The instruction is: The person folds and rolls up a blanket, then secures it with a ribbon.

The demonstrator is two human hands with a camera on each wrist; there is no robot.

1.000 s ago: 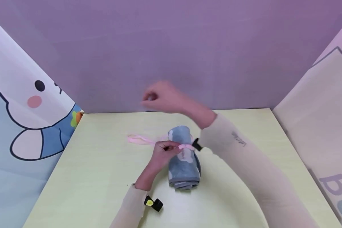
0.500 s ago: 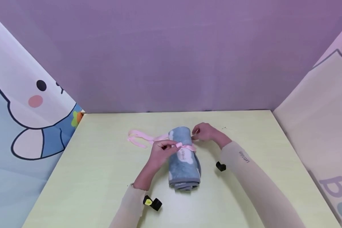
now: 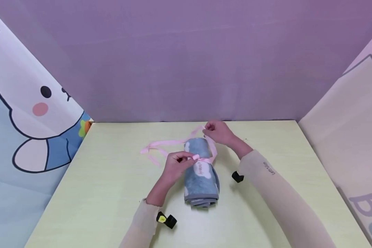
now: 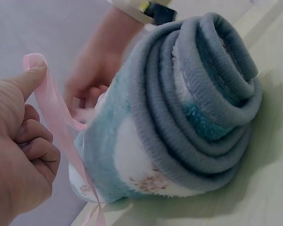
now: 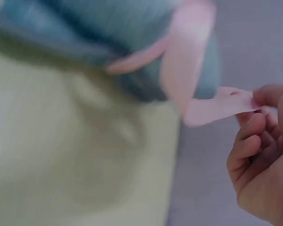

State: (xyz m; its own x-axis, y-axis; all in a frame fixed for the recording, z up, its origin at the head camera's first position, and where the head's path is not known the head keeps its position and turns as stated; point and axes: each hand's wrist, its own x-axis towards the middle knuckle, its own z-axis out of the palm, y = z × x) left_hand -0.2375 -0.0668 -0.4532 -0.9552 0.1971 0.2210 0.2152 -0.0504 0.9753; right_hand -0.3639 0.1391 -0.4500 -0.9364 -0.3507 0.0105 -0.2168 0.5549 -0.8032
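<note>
A rolled plush blanket [image 3: 201,187], blue-grey with white patches, lies on the table with its spiral end facing the person. Pink ribbon [image 3: 164,142] goes round its middle, and a long part trails off to the left. At the roll's upper side my left hand [image 3: 175,167] pinches a raised piece of it; in the left wrist view the thumb presses the ribbon's fold [image 4: 37,61]. Beyond the roll's far right end, my right hand [image 3: 219,132] pinches another stretch, lifted above the table. The right wrist view shows this ribbon [image 5: 217,109] drawn taut toward the fingertips.
The pale yellow table [image 3: 96,193] meets a purple backdrop [image 3: 186,62] at its far edge. Printed cartoon panels stand at the left [image 3: 24,137] and right [image 3: 347,137]. Small black devices hang at both wrists.
My right hand came down from above the roll to its right side, then moved up and away, pulling ribbon out and lifting the trailing part. My left hand stays on its pinch.
</note>
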